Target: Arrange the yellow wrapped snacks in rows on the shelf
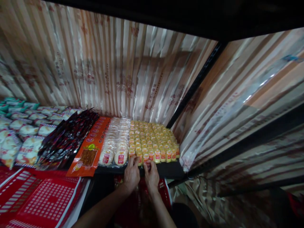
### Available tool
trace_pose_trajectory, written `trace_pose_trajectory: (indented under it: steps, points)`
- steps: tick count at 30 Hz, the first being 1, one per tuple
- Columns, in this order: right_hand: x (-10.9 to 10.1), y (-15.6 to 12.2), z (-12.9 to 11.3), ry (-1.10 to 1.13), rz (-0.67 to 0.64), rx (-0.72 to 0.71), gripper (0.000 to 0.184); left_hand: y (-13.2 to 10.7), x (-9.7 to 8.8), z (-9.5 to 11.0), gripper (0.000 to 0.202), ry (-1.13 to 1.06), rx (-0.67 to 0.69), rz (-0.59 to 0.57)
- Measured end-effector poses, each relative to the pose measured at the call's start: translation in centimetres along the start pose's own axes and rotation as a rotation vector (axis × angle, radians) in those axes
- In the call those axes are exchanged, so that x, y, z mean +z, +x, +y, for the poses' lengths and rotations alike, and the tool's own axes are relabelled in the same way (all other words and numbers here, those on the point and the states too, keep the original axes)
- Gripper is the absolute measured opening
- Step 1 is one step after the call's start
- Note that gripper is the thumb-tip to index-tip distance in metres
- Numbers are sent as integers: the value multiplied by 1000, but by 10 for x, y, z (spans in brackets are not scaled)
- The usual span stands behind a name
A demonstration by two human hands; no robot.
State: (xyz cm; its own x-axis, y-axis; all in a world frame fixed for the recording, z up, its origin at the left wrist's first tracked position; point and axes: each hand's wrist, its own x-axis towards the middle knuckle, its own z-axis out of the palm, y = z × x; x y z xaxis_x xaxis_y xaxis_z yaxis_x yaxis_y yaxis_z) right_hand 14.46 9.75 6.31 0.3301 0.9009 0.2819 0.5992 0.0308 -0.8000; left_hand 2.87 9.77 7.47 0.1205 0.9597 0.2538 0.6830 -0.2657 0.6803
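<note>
Small yellow snack packets (156,139) stand in tight rows on a black shelf (169,171), most with a red and white label facing me. My left hand (132,174) is at the front row's left end, fingers curled against a packet there. Just beside it, my right hand (151,177) has thumb and fingers pinched together on a front-row packet. The fingertips partly cover the packets they touch. To the left of the yellow rows lie two columns of round white crackers (121,155) in clear wrappers.
Left of the crackers lie an orange snack bag (89,155), a pile of dark shiny packets (68,136) and several white snack bags (28,148). A red basket (47,193) sits lower left. Printed sheeting (118,63) hangs behind, with a black post (197,82) at right.
</note>
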Motion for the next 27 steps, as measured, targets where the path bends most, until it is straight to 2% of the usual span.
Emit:
trace_pose_trajectory:
  steps: [6, 21, 24, 27]
  points:
    - [4, 1, 7, -9, 76, -50, 33, 3, -4, -2, 52, 8, 7, -47]
    - [8, 1, 3, 2, 60, 14, 31, 4, -19, -9, 52, 4, 81, -143]
    - [6, 1, 4, 23, 46, -14, 31, 3, -22, -9, 52, 12, 112, -130]
    - [2, -1, 8, 54, 64, -63, 32, 2, -22, -13, 53, 34, 151, -68]
